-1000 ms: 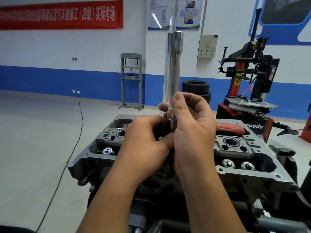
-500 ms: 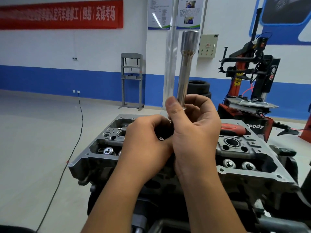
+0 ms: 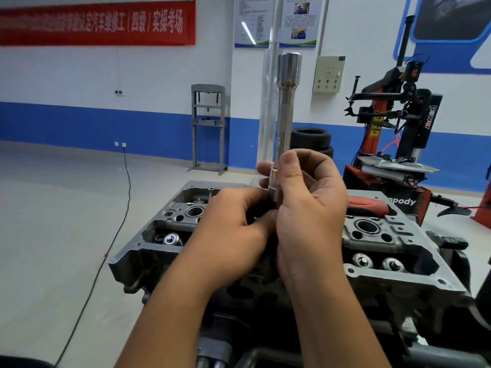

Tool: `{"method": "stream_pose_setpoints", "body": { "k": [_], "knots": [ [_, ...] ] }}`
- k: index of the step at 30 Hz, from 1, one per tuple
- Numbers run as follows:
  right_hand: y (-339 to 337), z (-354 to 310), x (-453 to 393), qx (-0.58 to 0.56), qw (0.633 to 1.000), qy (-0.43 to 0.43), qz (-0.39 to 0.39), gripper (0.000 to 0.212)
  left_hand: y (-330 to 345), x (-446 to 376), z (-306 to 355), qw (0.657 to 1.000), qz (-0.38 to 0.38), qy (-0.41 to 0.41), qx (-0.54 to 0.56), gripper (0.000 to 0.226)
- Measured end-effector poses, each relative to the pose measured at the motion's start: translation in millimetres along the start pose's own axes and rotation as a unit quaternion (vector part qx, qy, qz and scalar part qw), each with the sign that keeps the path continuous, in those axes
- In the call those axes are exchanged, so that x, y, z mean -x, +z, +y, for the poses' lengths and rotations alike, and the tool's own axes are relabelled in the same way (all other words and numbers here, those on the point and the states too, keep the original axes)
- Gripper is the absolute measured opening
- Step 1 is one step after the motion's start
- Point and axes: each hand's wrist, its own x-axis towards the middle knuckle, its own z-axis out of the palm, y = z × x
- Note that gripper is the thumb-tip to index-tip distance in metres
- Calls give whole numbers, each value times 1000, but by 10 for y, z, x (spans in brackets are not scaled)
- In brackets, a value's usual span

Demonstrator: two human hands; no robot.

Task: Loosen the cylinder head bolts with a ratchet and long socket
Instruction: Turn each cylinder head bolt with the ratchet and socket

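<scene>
A long chrome socket [image 3: 285, 115] stands nearly upright above the grey cylinder head [image 3: 398, 272], wide end on top. My right hand [image 3: 310, 208] grips its lower end, thumb pressed against a short chrome collar on the shaft. My left hand [image 3: 233, 227] curls around a dark part at the socket's base, which is mostly hidden. A red ratchet handle [image 3: 368, 205] sticks out to the right from behind my right hand, over the head. I cannot make out the head bolts under my hands.
Valve springs [image 3: 171, 239] show in the head's left pocket. A red and black tyre changer [image 3: 414, 123] stands at the back right, stacked tyres [image 3: 310, 136] and a grey press frame [image 3: 208, 126] by the wall. A black cable [image 3: 125, 208] crosses the floor on the left.
The socket leaned to the right half a second ago and has swung back close to upright. My right thumb has shifted on the shaft. My left hand has stayed at the base.
</scene>
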Motion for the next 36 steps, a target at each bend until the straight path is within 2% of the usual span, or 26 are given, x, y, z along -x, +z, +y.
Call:
{"method": "stream_pose_setpoints", "body": {
  "k": [3,5,6,10,13,16,21,24,27,29,32,34,36],
  "knots": [
    [14,-14,8,-6,1000,7,-6,15,14,-17,-14,999,48,13,-21,12],
    [-1,-15,13,15,1000,-8,-1,22,40,-24,-20,996,80,7,-48,17],
    [-8,-15,14,19,1000,-10,1,23,45,-24,-20,995,81,6,-57,18],
    [-3,-22,15,-3,1000,10,-13,12,17,-6,-8,1000,1,10,-26,16],
    [10,-16,18,-6,1000,22,-20,10,2,-11,-30,999,37,15,-33,13],
    [-11,-7,11,9,1000,-5,14,21,46,-13,-5,993,89,2,-76,9],
    [-14,-7,-21,-15,999,-11,29,12,5,3,27,1000,6,-7,-3,16],
    [1,-7,-15,-35,999,14,-5,11,0,5,10,999,48,4,-7,13],
    [-9,1,1,-8,1000,2,-6,24,31,12,16,995,92,1,-34,11],
    [-17,5,1,-5,1000,-7,9,26,20,15,26,998,63,2,-28,12],
    [-21,1,-21,-15,1000,1,13,17,-3,16,47,1000,8,-1,12,18],
    [-17,-2,-33,-44,999,26,2,14,1,10,39,1000,25,-1,11,18],
    [-9,-8,-25,-45,998,41,-10,25,26,3,16,997,73,5,-8,13]
  ]
}}
